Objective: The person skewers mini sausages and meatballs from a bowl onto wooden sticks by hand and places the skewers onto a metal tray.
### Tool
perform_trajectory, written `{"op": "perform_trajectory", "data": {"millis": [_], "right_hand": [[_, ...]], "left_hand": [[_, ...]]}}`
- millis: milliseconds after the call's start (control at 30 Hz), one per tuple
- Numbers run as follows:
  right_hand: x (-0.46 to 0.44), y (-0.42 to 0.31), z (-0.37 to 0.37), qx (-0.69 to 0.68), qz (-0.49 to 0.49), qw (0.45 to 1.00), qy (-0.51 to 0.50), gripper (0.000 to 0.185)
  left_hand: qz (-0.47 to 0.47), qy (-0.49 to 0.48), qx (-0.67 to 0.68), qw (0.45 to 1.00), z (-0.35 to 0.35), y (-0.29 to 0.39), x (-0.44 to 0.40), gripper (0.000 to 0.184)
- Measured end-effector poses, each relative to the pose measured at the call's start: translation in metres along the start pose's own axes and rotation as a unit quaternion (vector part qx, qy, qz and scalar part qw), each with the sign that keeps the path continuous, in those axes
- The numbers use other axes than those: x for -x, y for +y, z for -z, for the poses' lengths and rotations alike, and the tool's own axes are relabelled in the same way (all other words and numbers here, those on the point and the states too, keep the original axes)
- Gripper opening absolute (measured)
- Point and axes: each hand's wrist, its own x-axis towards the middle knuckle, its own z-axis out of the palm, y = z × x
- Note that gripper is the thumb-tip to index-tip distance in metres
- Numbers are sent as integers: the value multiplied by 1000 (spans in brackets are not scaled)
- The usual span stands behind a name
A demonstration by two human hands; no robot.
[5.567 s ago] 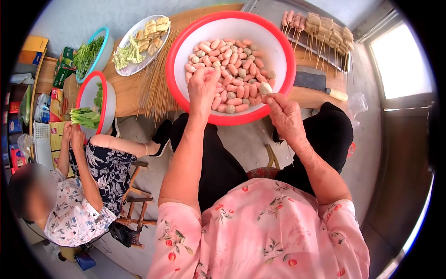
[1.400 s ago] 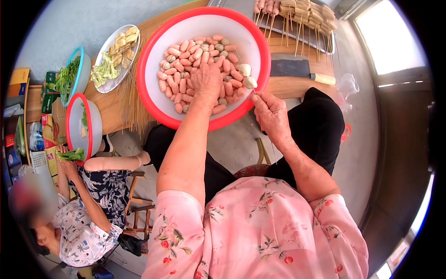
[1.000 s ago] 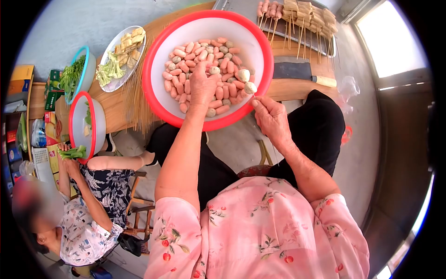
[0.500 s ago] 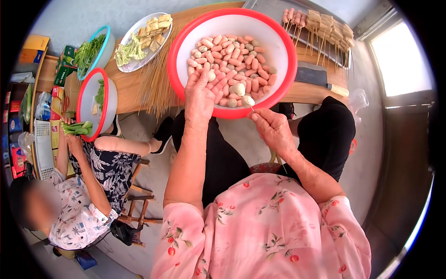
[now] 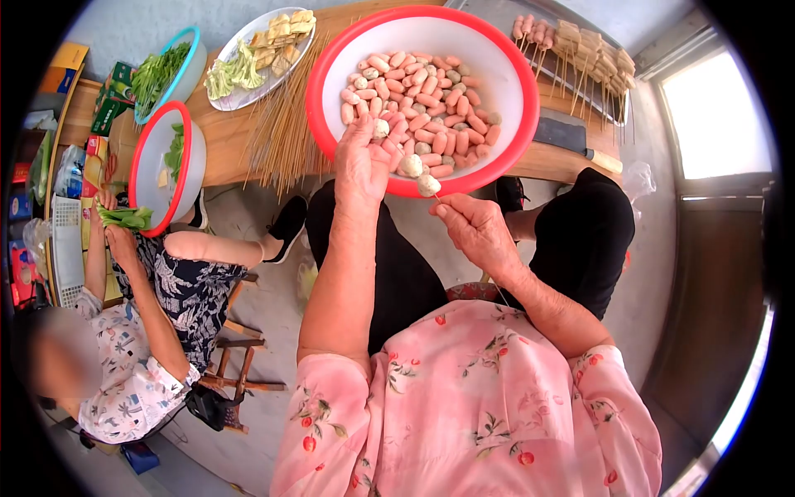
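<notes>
My right hand (image 5: pixel 479 234) is closed round a thin skewer below the rim of the red-edged white basin (image 5: pixel 530 91). Two pale speckled meatballs (image 5: pixel 428 185) are threaded at the skewer's upper end, over the near rim. Inside the basin, my left hand (image 5: pixel 364 164) has its fingers curled, with another pale meatball (image 5: pixel 380 128) at the fingertips. Some of its fingers are hard to tell from the pink food behind. Many small pink sausages (image 5: pixel 426 103) fill the basin, mixed with greyish balls.
Bare bamboo skewers (image 5: pixel 286 137) lie left of the basin; a cleaver (image 5: pixel 559 132) lies right. A tray (image 5: pixel 625 103) holds skewered food. Beyond stand a plate (image 5: pixel 240 98), a blue-rimmed bowl (image 5: pixel 199 62) and another red-rimmed basin (image 5: pixel 137 157). A person (image 5: pixel 137 364) at left handles greens.
The view has shifted slightly. My right hand and its skewer have moved a little left, and the two meatballs stay on it. The other person's greens have moved left and down.
</notes>
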Motion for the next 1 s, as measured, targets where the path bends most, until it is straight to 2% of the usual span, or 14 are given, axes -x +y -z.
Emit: {"op": "perform_trajectory", "data": {"millis": [33, 267, 433, 667, 867, 933, 1000], "right_hand": [[0, 1, -1, 0, 0, 1000, 0, 13], [-2, 8, -4, 6, -6, 1000, -6, 13], [-3, 9, -5, 5, -9, 1000, -12, 13], [-1, 0, -3, -5, -24, 999, -22, 15], [-6, -1, -6, -27, -53, 998, -11, 16], [-9, 2, -10, -42, -67, 997, -15, 16], [-11, 12, -17, -37, -3, 999, 22, 15]], "left_hand": [[1, -2, -11, 1000, 0, 0, 0, 35], [2, 7, -25, 1000, 1, -1, 2, 36], [-17, 8, -39, 999, 2, -2, 2, 29], [-20, 6, -39, 999, -3, -3, 5, 33], [-38, -14, -43, 998, -5, -12, 9, 24], [-27, 14, -41, 999, -9, -11, 10, 17], [-19, 5, -43, 999, -8, -11, 8, 18]]}}
